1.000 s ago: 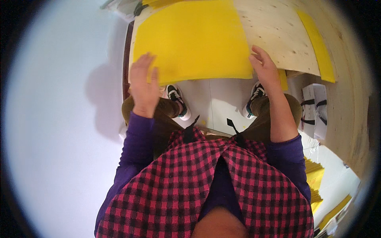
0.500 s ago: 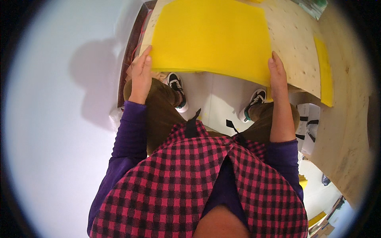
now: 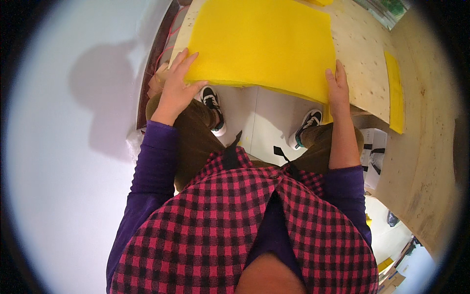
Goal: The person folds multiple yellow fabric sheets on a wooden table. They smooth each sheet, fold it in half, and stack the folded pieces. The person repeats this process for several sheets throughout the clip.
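Note:
A stack of bright yellow sheets, felt-like in texture (image 3: 262,44), lies on a pale wooden table (image 3: 363,59), its near edge reaching the table's front edge. At the near left corner, my left hand (image 3: 177,90) has its fingers spread, with fingertips on the sheets and the thumb along the near edge. My right hand (image 3: 338,90) is held on edge against the right side of the stack, fingers stretched out and thumb slightly apart. Neither hand is closed around anything. How many sheets there are cannot be made out.
Another yellow piece (image 3: 394,93) hangs at the table's right edge, beside a tall wooden panel (image 3: 421,147). A white wall (image 3: 73,196) stands close on the left. Under the table's right side is a white box or bag with black marks (image 3: 374,152). My shoes (image 3: 211,105) are below.
My left hand has turned and spread its fingers, moving onto the near left corner of the stack. My right hand stays at the right side, its thumb now a little farther from the fingers.

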`<state>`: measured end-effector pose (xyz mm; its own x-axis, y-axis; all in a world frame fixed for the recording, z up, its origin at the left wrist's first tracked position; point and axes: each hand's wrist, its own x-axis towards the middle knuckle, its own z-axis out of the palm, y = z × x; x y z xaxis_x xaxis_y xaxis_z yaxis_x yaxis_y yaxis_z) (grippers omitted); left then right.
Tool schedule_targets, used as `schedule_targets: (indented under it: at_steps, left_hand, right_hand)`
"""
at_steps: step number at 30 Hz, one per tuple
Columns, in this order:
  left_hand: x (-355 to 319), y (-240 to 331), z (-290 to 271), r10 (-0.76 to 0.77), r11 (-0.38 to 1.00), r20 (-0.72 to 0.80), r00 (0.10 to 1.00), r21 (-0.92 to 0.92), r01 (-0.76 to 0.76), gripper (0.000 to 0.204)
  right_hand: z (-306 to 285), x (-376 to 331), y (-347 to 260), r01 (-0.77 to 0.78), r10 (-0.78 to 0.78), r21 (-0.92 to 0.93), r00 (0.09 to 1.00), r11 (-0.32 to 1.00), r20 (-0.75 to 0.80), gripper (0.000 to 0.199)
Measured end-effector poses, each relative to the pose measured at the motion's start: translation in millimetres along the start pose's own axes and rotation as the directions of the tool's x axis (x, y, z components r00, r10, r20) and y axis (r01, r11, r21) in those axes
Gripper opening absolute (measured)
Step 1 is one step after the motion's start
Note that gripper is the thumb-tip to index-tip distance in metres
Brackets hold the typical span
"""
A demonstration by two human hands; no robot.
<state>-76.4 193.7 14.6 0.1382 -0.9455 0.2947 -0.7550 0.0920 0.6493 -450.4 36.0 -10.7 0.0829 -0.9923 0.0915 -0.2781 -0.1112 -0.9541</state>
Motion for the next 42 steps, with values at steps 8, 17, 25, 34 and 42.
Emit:
schedule_targets:
  at_steps: [8, 17, 25, 34, 42]
  left_hand:
    - [14.9, -7.9, -11.6, 0.019, 0.999, 0.119, 0.993, -0.05, -0.013, 0.074]
    - [28.0, -17.5, -6.7, 0.028, 0.998, 0.188, 0.982, -0.064, -0.016, 0.079]
    - [28.7, -7.6, -33.4, -0.01, 0.971, 0.08, 0.997, -0.238, 0.029, 0.055]
    - [102.5, -6.8, -22.2, 0.297, 0.955, 0.236, 0.925, -0.053, -0.293, 0.016]
    - [184.1, -40.4, 6.2, 0.329, 0.912, 0.309, 0.892, 0.141, -0.385, 0.013]
  right_hand:
    - [5.3, -0.8, -2.5, -0.015, 0.015, 0.051, 1.0, 0.999, 0.0, 0.059]
    - [6.4, -0.6, -8.3, -0.081, 0.08, -0.042, 0.997, 0.996, -0.023, 0.059]
    - [-16.6, -2.5, -23.4, -0.003, -0.011, -0.08, 0.984, 0.997, -0.176, 0.042]
    - [2.1, 23.7, -51.8, 0.415, -0.315, -0.43, 0.905, 0.802, 0.285, 0.027]
    - [32.2, 122.2, -49.5, 0.301, -0.174, -0.681, 0.953, 0.668, 0.25, 0.027]
